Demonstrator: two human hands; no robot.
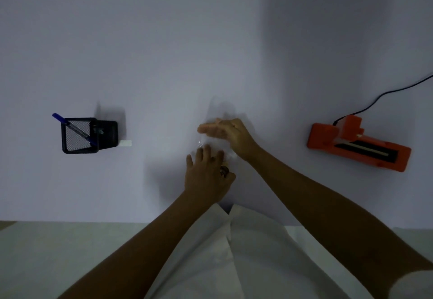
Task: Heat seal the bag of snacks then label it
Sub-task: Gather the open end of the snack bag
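The clear bag [212, 145] lies in the middle of the table [164, 64], between both hands, and is hard to see; the left hand [206, 174] rests on it, fingers spread flat; the right hand [228, 134] is open and blurry at its far end; the bag looks thin, light, floppy and slippery; best pinch it by its top edge; the orange sealer [358, 148] sits far right.

Head camera looks steeply down, close over table [150, 69]
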